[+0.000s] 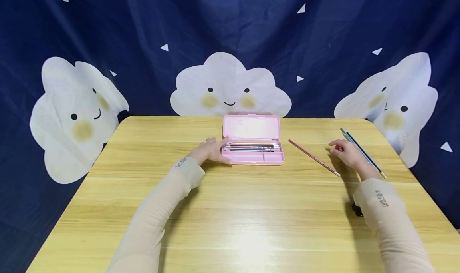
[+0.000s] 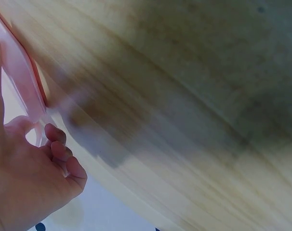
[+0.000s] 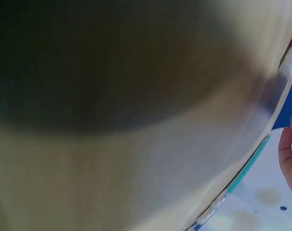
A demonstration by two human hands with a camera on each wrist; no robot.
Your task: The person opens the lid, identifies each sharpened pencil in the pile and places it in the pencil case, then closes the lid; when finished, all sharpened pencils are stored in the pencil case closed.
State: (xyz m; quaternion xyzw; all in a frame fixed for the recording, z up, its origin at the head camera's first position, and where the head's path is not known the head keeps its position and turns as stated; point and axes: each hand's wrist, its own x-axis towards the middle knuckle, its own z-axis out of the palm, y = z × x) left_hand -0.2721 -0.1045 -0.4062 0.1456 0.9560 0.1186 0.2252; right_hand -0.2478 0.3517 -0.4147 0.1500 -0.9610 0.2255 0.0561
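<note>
An opened pink pencil case (image 1: 250, 130) stands at the back middle of the table, lid raised, with several pencils (image 1: 251, 147) lying in its rear compartment. My left hand (image 1: 212, 150) grips its left end, thumb at the front corner and a finger near the hinge; the left wrist view shows the other fingers curled beside it. Over the table at right, my right hand (image 1: 346, 152) has loosely bent fingers and holds nothing. To its left lies a pink pencil (image 1: 314, 158). A teal pencil (image 1: 359, 147) and a dark blue pencil (image 1: 370, 160) lie together just right of it.
The wooden table (image 1: 230, 209) has rounded back corners. Behind it hangs a dark blue cloth (image 1: 230, 21) printed with smiling clouds. A small black object (image 1: 357, 210) shows beneath the right sleeve.
</note>
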